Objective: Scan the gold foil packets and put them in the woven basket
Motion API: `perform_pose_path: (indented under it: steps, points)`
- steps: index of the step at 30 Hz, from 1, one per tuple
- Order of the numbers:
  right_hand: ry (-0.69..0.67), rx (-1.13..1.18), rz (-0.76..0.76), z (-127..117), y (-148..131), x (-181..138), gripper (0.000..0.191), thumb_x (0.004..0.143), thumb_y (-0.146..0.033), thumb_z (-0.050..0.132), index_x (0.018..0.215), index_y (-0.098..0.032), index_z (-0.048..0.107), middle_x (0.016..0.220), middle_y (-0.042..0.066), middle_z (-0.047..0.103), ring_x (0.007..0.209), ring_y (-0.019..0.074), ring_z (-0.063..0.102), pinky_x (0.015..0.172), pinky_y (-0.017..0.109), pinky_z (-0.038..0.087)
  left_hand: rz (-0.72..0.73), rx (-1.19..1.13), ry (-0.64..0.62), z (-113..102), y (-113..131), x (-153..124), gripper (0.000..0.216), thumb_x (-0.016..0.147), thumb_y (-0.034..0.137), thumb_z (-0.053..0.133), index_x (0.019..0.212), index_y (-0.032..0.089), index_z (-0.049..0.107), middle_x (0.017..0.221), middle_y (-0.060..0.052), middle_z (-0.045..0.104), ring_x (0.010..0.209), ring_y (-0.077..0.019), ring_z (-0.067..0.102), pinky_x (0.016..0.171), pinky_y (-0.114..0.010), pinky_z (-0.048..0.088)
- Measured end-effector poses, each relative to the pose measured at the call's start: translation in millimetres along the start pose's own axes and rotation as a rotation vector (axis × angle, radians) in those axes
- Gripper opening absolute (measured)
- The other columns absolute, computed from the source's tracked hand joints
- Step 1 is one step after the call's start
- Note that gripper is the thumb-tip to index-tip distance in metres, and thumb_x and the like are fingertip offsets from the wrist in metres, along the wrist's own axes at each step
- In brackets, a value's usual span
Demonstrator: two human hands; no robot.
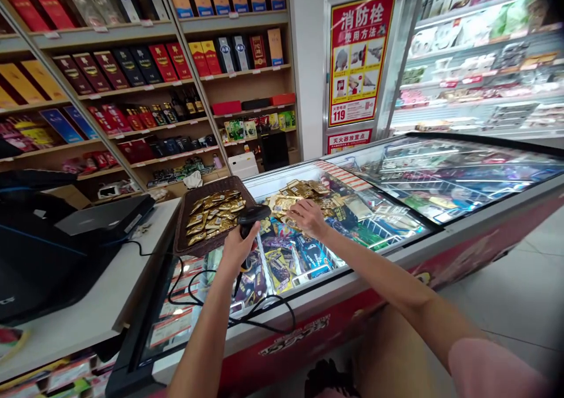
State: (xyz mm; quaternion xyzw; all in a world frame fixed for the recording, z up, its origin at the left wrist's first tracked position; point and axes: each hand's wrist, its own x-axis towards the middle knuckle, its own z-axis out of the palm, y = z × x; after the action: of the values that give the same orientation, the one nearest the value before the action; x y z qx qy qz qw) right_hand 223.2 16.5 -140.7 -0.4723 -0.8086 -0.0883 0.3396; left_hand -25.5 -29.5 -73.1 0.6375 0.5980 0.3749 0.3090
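My left hand (238,246) is wrapped round the handle of a black barcode scanner (254,213), whose head points toward the pile on the right. Loose gold packets (311,189) lie heaped on the glass lid of a chest freezer. At the near edge of that heap, my right hand (309,217) has its fingers bent and closed on a gold packet, partly hidden by the hand. Left of the scanner stands a brown woven basket (181,210) with more gold packets (215,217) in it. The scanner's black cable (294,315) loops over the freezer's front edge.
The chest freezer (352,271) runs to the right, with ice cream packs under its glass. A counter (117,286) with a black checkout machine (39,257) stands at left. Shelves of boxed goods (194,22) line the back, and a lit display fridge (480,63) stands at right.
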Motion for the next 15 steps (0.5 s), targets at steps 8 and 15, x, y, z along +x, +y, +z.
perform_pose_path:
  steps: [8,15]
  points:
    - [0.019,-0.077,0.022,-6.4,9.0,-17.8,0.04,0.105,-0.024,0.034,0.103,-0.022,0.075,0.11,0.012,0.071,0.104,0.0262,0.055,0.094,0.042,0.037,0.056,0.093,-0.055,15.4,7.5,0.5,0.055,0.077,0.074,0.055,0.08,0.02,0.061,0.059,-0.004,0.065,0.059,-0.0223,0.065,0.055,-0.029,0.041]
    - [0.043,-0.202,0.0,-0.6,16.6,-25.3,0.04,0.105,-0.023,0.035,0.101,-0.022,0.074,0.108,0.012,0.072,0.104,0.0259,0.056,0.091,0.04,0.037,0.054,0.087,-0.066,19.0,12.1,-1.5,0.053,0.077,0.072,0.057,0.081,0.02,0.061,0.063,-0.004,0.066,0.059,-0.0217,0.066,0.055,-0.028,0.042]
